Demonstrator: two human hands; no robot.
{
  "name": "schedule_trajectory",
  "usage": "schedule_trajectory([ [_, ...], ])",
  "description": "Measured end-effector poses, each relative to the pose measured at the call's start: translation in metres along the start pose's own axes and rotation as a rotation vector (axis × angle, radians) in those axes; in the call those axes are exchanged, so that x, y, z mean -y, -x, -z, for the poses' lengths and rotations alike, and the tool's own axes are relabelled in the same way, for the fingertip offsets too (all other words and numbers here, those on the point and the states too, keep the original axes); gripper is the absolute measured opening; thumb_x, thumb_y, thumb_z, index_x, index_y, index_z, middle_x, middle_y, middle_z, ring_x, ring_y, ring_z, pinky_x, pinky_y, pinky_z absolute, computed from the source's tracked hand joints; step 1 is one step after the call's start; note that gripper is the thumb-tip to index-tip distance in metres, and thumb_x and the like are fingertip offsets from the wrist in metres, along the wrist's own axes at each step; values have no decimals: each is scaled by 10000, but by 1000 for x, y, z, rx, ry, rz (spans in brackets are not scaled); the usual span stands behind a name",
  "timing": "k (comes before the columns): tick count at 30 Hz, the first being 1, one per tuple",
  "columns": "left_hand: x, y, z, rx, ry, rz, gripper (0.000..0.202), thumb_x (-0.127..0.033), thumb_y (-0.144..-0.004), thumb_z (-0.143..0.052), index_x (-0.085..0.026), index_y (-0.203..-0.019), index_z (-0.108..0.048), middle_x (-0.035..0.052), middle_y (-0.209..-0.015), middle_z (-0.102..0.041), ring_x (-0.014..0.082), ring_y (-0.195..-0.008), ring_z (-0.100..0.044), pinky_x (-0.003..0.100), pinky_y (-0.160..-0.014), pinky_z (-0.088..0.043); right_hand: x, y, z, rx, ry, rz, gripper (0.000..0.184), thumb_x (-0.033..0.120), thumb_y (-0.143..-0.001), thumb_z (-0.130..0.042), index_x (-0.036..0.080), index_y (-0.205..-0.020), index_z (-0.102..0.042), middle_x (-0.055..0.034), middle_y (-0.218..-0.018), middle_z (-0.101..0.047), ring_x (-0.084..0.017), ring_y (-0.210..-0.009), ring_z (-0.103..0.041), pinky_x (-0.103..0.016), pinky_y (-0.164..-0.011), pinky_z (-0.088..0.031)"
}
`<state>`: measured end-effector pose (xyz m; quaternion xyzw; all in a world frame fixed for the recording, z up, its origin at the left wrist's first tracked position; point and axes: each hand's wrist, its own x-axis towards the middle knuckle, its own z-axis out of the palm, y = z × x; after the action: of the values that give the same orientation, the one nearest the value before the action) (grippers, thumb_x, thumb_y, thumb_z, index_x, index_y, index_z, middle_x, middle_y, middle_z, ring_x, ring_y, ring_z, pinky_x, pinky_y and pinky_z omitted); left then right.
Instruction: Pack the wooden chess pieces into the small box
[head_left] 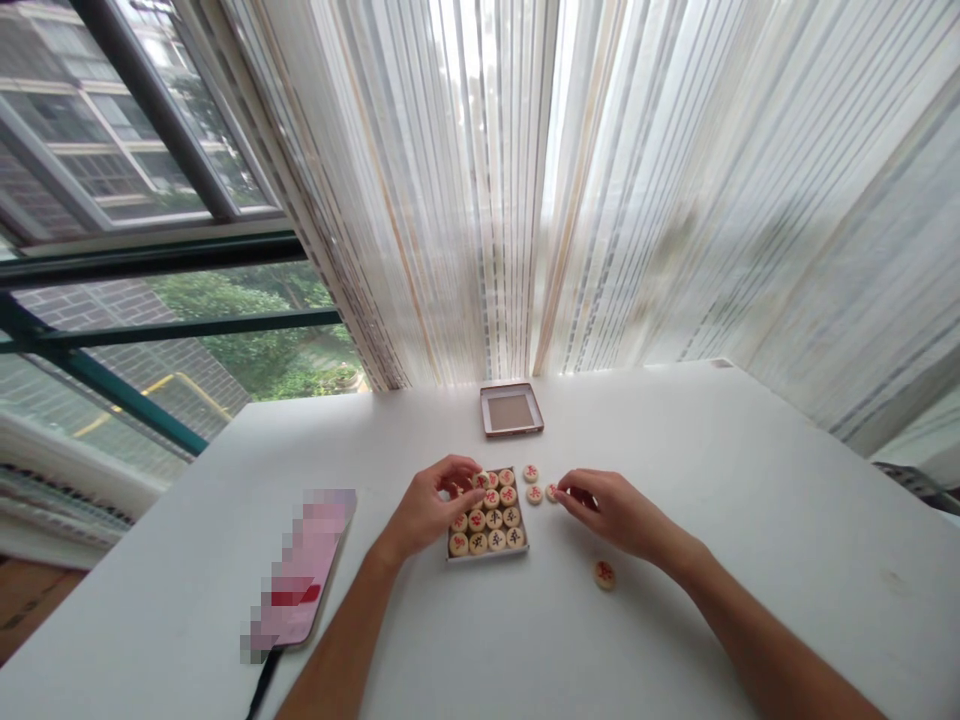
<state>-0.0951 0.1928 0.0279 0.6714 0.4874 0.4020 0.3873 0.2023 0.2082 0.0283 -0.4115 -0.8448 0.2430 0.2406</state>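
A square box [487, 557] full of round Chinese chess pieces, marked in red or black, lies in front of me. Over its far left corner, my left hand [439, 500] pinches a red-marked chess piece [481, 481] between thumb and fingers. My right hand [604, 505] is to the right of the box, its fingertips closed on the edge of another chess piece [552, 492] on the table. Beside that piece lie two red-marked pieces, one nearer [534, 494] and one farther [531, 473]. A single chess piece [604, 574] rests nearer me, below my right wrist.
The box's open lid [511, 411] lies behind it on the white table [637, 430]. A pink phone-like object [307, 570], partly pixelated, is at the left with a dark strap or cable [262, 685]. Striped curtains [510, 200] and a window [150, 250] border the far side.
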Motion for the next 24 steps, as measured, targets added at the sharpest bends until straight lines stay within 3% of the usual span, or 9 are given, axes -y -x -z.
schedule_trajectory([
  [8, -6, 2, 0, 18, -13, 66, 385, -427, -795, -754, -177, -1083, -705, 76, -946, -771, 217, -857, -716, 307, -763, -572, 3, 0, 0, -18, -9, 28, 283, 376, -993, -486, 199, -841, -646, -14, -712, -619, -136, -611, -514, -239, -586, -421],
  [15, -1, 2, 0, -11, 0, 15, 347, -392, -800, -755, -180, -1072, -718, 75, -938, -781, 222, -856, -733, 314, -759, -602, 0, -1, 3, -55, -20, 38, 233, 340, -983, -512, 210, -863, -665, -6, -701, -621, -137, -592, -527, -253, -577, -445],
  [20, -18, 8, -18, 31, 123, 4, 350, -350, -794, -769, -176, -1092, -713, 78, -990, -781, 237, -923, -740, 345, -834, -614, 13, 0, -10, -280, -148, 141, 98, 265, -948, -576, 216, -1015, -630, -58, -907, -654, -158, -728, -613, -274, -631, -523],
  [24, -32, 16, -39, 152, 189, -6, 310, -305, -803, -770, -175, -1081, -728, 80, -946, -787, 222, -845, -754, 313, -774, -619, 28, 5, -26, -253, -269, 321, 250, 201, -907, -637, 247, -1151, -612, -87, -1095, -645, -181, -885, -659, -313, -746, -587],
])
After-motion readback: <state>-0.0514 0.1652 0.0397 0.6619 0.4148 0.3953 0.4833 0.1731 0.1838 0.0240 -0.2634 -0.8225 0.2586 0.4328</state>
